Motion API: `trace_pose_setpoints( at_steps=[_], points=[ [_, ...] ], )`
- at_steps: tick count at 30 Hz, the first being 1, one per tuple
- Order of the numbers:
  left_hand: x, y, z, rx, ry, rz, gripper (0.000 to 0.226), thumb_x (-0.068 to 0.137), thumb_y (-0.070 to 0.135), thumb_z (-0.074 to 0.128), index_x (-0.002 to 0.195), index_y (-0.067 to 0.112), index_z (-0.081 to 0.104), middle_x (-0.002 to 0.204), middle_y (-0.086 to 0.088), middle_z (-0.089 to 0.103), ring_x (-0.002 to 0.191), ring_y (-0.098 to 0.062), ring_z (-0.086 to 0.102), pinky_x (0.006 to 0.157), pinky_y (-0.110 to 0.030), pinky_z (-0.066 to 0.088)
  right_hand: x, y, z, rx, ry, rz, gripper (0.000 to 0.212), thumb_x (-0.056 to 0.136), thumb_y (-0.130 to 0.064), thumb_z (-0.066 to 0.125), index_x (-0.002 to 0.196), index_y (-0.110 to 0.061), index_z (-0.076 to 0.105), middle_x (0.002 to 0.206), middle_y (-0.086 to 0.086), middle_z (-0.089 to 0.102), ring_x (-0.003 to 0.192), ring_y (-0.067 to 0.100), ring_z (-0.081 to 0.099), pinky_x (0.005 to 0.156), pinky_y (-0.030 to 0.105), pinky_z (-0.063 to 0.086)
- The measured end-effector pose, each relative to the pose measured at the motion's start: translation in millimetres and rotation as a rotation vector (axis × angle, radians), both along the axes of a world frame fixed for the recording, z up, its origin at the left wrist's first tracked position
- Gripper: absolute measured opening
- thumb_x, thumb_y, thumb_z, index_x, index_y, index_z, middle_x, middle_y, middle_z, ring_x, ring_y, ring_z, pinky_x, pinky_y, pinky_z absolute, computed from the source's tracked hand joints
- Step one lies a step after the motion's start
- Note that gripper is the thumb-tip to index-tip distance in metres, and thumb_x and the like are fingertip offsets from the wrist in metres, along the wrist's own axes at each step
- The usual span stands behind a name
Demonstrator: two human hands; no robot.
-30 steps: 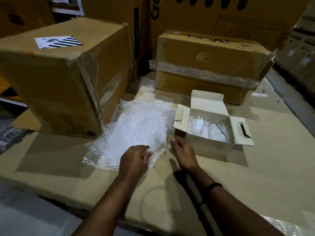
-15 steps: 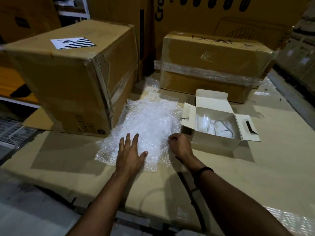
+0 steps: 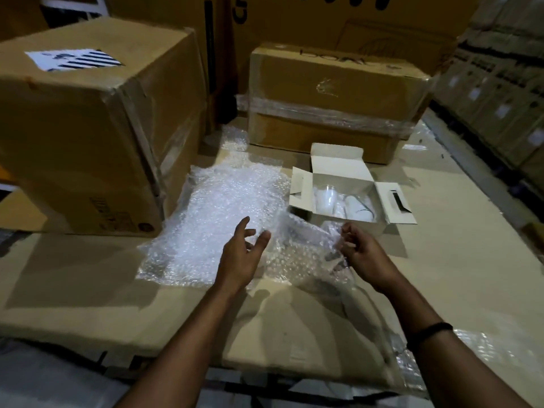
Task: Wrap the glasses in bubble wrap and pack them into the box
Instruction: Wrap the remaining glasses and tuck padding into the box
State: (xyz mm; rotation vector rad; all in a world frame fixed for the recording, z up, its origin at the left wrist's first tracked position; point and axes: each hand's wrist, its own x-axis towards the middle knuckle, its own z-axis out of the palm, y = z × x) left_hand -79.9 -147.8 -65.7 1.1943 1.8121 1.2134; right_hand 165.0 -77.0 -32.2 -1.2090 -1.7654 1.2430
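A stack of bubble wrap (image 3: 223,207) lies on the cardboard surface in front of me. One sheet of bubble wrap (image 3: 306,248) is lifted off the stack. My right hand (image 3: 360,254) pinches the right edge of that sheet. With its fingers spread, my left hand (image 3: 241,260) hovers at the sheet's left edge. A small white box (image 3: 341,169) stands open just right of the stack. Clear glasses (image 3: 344,201) lie inside it.
A large taped carton (image 3: 82,136) stands at the left, close against the stack. Another wrapped carton (image 3: 329,95) sits behind the white box. More bubble wrap (image 3: 482,346) lies at the near right. Bare cardboard surface (image 3: 456,260) spreads to the right.
My right hand has pulled one sheet up off the stack toward me. My left hand has lifted from pressing flat on the stack to the sheet's left edge.
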Motion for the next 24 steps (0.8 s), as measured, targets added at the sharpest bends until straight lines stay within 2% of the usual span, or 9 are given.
trace_pose_setpoints(
  at_steps=[5, 7, 9, 12, 14, 16, 18, 21, 24],
  points=[
    [39, 15, -5, -0.103, -0.193, -0.122, 0.067, 0.078, 0.021, 0.081, 0.137, 0.020, 0.049, 0.089, -0.001, 0.072, 0.077, -0.012, 0.069, 0.066, -0.023, 0.056, 42, -5, 3, 0.141, -0.172, -0.084, 0.034, 0.087, 0.014, 0.054, 0.085, -0.021, 0.054, 0.088, -0.002, 0.062, 0.075, 0.020, 0.063, 0.059, 0.034, 0.057],
    [54, 17, -10, -0.124, -0.218, -0.152, 0.058, 0.069, 0.012, 0.078, 0.124, 0.018, 0.061, 0.096, -0.003, 0.074, 0.080, -0.016, 0.072, 0.079, -0.039, 0.059, 58, -5, -3, 0.137, -0.144, -0.184, 0.039, 0.082, 0.016, 0.057, 0.085, -0.022, 0.054, 0.093, 0.000, 0.066, 0.074, 0.021, 0.064, 0.058, 0.033, 0.055],
    [66, 17, -9, -0.193, -0.235, -0.187, 0.055, 0.061, 0.006, 0.070, 0.115, 0.015, 0.067, 0.096, -0.004, 0.074, 0.080, -0.022, 0.073, 0.079, -0.050, 0.059, 74, -6, -6, 0.092, -0.050, -0.374, 0.039, 0.081, 0.015, 0.057, 0.087, -0.023, 0.052, 0.094, 0.008, 0.067, 0.074, 0.024, 0.063, 0.058, 0.039, 0.055],
    [72, 17, -7, -0.326, -0.238, -0.234, 0.043, 0.057, 0.002, 0.064, 0.099, 0.008, 0.071, 0.092, -0.019, 0.073, 0.072, -0.026, 0.070, 0.065, -0.043, 0.059, 97, -4, -15, -0.051, 0.031, -0.587, 0.038, 0.080, 0.015, 0.052, 0.092, -0.020, 0.051, 0.091, 0.017, 0.065, 0.067, 0.028, 0.061, 0.059, 0.040, 0.050],
    [77, 15, -5, -0.394, -0.148, -0.298, 0.040, 0.065, -0.002, 0.067, 0.105, 0.003, 0.068, 0.096, -0.027, 0.070, 0.065, -0.023, 0.063, 0.055, -0.032, 0.048, 108, -1, -25, -0.093, -0.095, -0.587, 0.039, 0.077, 0.015, 0.051, 0.096, -0.019, 0.052, 0.090, 0.017, 0.065, 0.066, 0.031, 0.063, 0.059, 0.036, 0.048],
    [80, 15, -1, -0.429, -0.027, -0.315, 0.046, 0.072, 0.003, 0.073, 0.117, 0.005, 0.063, 0.103, -0.017, 0.069, 0.076, -0.022, 0.065, 0.065, -0.031, 0.052, 112, -2, -31, 0.013, -0.328, -0.561, 0.032, 0.081, 0.004, 0.057, 0.103, -0.019, 0.054, 0.090, 0.009, 0.067, 0.078, 0.033, 0.065, 0.064, 0.033, 0.048],
    [82, 16, 5, -0.429, 0.146, -0.310, 0.045, 0.079, 0.028, 0.077, 0.119, 0.014, 0.062, 0.109, -0.005, 0.067, 0.085, -0.019, 0.066, 0.080, -0.031, 0.054, 108, -8, -30, 0.153, -0.446, -0.515, 0.025, 0.089, -0.020, 0.062, 0.114, -0.019, 0.054, 0.100, 0.002, 0.066, 0.085, 0.027, 0.064, 0.070, 0.032, 0.047],
    [86, 19, 6, -0.396, 0.468, -0.177, 0.048, 0.078, 0.069, 0.061, 0.101, 0.028, 0.066, 0.099, 0.004, 0.072, 0.085, -0.018, 0.067, 0.083, -0.034, 0.052, 92, -17, -26, 0.166, -0.630, -0.303, 0.068, 0.080, -0.062, 0.064, 0.133, -0.026, 0.041, 0.112, -0.006, 0.059, 0.096, 0.021, 0.063, 0.081, 0.035, 0.049],
    [99, 20, -1, -0.353, 0.580, -0.108, 0.054, 0.079, 0.076, 0.052, 0.104, 0.030, 0.067, 0.099, 0.006, 0.071, 0.090, -0.021, 0.066, 0.079, -0.033, 0.051, 78, -15, -31, 0.101, -0.813, -0.180, 0.074, 0.079, -0.063, 0.063, 0.138, -0.030, 0.033, 0.113, 0.001, 0.066, 0.099, 0.027, 0.062, 0.084, 0.036, 0.048]
  ],
)
